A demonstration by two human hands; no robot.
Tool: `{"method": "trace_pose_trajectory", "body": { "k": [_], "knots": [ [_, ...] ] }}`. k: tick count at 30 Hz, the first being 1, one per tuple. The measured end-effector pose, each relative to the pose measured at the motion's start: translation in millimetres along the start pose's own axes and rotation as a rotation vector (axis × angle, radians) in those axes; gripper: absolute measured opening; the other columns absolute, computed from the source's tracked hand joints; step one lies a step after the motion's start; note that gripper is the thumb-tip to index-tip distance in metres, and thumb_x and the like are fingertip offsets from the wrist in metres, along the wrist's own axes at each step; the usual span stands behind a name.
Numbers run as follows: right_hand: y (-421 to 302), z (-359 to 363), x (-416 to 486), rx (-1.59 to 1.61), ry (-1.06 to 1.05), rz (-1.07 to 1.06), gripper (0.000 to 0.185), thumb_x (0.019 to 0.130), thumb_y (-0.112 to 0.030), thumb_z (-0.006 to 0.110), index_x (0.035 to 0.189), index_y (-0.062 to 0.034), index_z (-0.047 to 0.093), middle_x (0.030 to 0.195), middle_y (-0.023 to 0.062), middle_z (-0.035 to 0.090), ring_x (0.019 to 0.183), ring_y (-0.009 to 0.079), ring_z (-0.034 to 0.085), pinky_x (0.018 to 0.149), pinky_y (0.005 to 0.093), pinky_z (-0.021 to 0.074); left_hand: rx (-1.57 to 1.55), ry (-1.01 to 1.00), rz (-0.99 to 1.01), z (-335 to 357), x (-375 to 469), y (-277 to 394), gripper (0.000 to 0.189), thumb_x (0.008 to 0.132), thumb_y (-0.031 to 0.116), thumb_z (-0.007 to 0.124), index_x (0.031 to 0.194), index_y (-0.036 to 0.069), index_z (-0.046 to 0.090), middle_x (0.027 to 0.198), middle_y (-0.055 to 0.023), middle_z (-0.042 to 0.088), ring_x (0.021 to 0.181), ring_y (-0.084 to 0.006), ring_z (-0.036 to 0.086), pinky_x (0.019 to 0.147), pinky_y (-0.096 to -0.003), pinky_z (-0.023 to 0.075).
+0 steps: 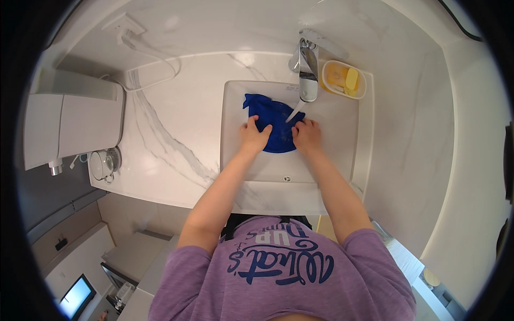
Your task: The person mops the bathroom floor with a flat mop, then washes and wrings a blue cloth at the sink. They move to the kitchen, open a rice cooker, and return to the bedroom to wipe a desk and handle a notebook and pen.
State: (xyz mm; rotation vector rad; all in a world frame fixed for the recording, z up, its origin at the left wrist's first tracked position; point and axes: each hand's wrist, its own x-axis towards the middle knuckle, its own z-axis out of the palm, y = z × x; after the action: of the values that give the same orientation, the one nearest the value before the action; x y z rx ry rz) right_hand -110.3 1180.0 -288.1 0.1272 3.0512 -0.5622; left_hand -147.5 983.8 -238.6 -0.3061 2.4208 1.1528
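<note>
A wet blue cloth (275, 136) lies partly spread in the white rectangular sink (333, 160). My left hand (255, 136) grips its left side, thumb on top and turned inward. At the cloth's right edge my right hand (307, 135) holds on with curled fingers. From the chrome faucet (308, 80) a stream of water (296, 110) runs onto the cloth between my hands, nearer the right one. Whatever the fingertips do beneath the fabric is hidden.
A plastic container (344, 79) with yellow soap bars stands right of the faucet. On the marble-patterned counter (172, 120), a white dispenser appliance (76, 120) and a glass pitcher (100, 164) stand left. A cord runs to a wall socket (124, 28). The sink drain (287, 178) lies near me.
</note>
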Motion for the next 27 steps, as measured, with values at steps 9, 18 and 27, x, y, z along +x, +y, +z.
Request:
{"method": "trace_pose_trajectory", "body": {
  "k": [9, 18, 27],
  "knots": [
    [-119.2, -51.4, -13.4, 1.517, 0.075, 0.443, 0.026, 0.096, -0.029, 0.051, 0.085, -0.0065, 0.055, 0.074, -0.0025, 0.054, 0.077, 0.0093, 0.055, 0.065, 0.0274, 0.0449, -1.284, -0.56, -0.561, -4.0, 28.4, 20.8, 0.056, 0.083, 0.052, 0.07, 0.111, 0.004, 0.059, 0.101, -0.0138, 0.066, 0.082, -0.029, 0.066, 0.069, -0.0402, 0.0558],
    [-90.4, -55.9, 26.4, 0.459, 0.309, 0.217, 0.028, 0.089, -0.038, 0.063, 0.087, -0.0095, 0.06, 0.079, 0.0159, 0.066, 0.072, 0.038, 0.064, 0.065, 0.0443, 0.0504, -1.446, -0.227, -0.435, 42.7, 20.7, 37.1, 0.04, 0.098, 0.043, 0.056, 0.1, 0.003, 0.061, 0.083, -0.0038, 0.064, 0.073, -0.0164, 0.06, 0.062, -0.031, 0.0505],
    [11.9, -7.5, 22.5, 0.145, 0.242, 0.393, 0.042, 0.091, -0.037, 0.063, 0.108, 0.002, 0.059, 0.108, 0.0242, 0.061, 0.098, 0.0417, 0.062, 0.081, 0.0483, 0.0508, -0.488, 0.241, -0.045, 12.6, 19.3, 14.2, 0.06, 0.081, 0.03, 0.074, 0.131, 0.004, 0.052, 0.116, -0.0173, 0.052, 0.099, -0.0227, 0.053, 0.088, -0.0327, 0.0447]
  ]
}}
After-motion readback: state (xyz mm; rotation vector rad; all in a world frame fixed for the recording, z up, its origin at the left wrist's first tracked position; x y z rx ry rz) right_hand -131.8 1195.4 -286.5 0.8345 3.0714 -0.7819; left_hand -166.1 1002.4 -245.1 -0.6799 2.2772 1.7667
